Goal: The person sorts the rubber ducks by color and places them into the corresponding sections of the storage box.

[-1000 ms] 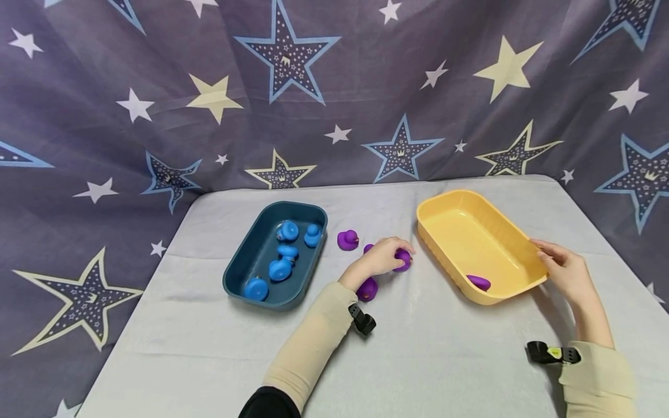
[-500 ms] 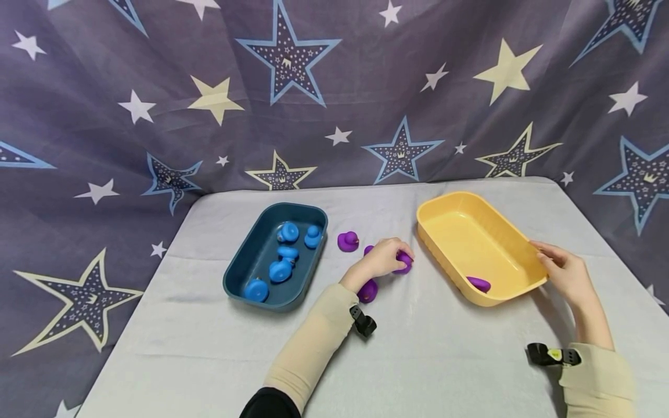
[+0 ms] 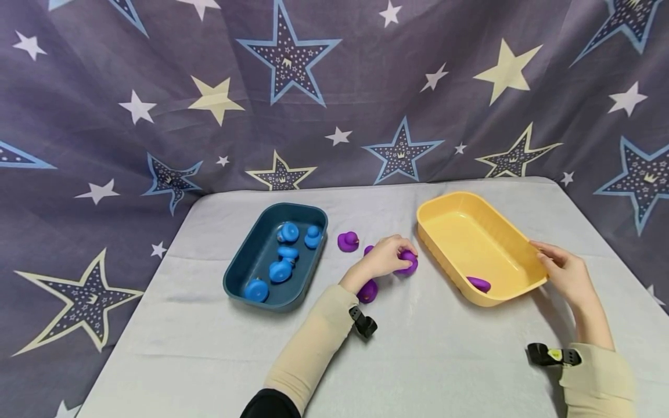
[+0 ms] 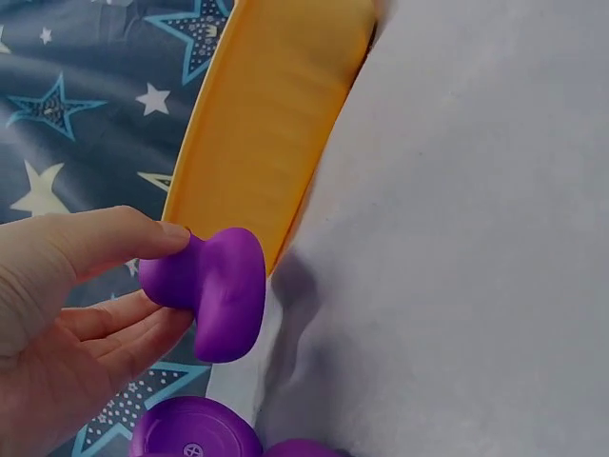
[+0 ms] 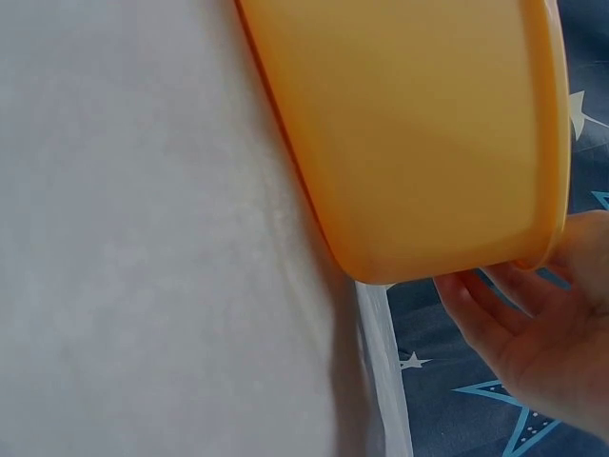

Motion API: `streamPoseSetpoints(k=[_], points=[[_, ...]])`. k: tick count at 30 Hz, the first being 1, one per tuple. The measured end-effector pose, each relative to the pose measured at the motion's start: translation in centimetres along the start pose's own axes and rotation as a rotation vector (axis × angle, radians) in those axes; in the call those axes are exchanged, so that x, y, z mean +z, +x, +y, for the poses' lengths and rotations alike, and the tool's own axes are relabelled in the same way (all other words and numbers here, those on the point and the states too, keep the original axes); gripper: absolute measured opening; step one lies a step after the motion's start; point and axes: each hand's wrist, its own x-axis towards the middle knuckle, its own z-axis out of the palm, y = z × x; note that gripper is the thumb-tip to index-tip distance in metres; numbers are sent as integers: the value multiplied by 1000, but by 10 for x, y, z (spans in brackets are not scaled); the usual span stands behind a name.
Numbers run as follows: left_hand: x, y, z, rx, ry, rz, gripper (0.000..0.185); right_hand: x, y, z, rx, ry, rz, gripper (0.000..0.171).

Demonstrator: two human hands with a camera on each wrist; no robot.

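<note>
Since the earlier frame the left hand [image 3: 384,257] has carried its purple duck [image 3: 407,262] slightly nearer the yellow tray [image 3: 522,244], thumb and curled fingers pinching it. From the left: five blue ducks [image 3: 282,269] sit in the blue tray [image 3: 245,264]; three loose purple ducks [image 3: 347,240] lie between trays; one purple duck [image 3: 478,284] lies in the yellow tray, so sorting looks over halfway; the right hand [image 3: 567,273] rests relaxed fingers on that tray's rim.

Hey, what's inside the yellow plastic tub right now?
One purple rubber duck lies on the floor of the yellow plastic tub, near its front wall. That near wall hides a strip of the floor behind it, so anything there cannot be seen.
</note>
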Motion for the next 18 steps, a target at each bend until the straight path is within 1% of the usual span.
streamPoseSetpoints(k=[6, 10, 13, 18], points=[[0, 1, 1, 6, -24, 20, 18, 0, 0, 1, -2, 1, 0, 29], [-1, 0, 3, 16, -46, 46, 17, 0, 0, 1, -6, 8, -1, 30], [-1, 0, 5, 23, -86, 72, 18, 0, 0, 1, -3, 10, -1, 30], [-2, 1, 8, 13, -160, 128, 17, -1, 1, 1, 3, 10, 0, 31]])
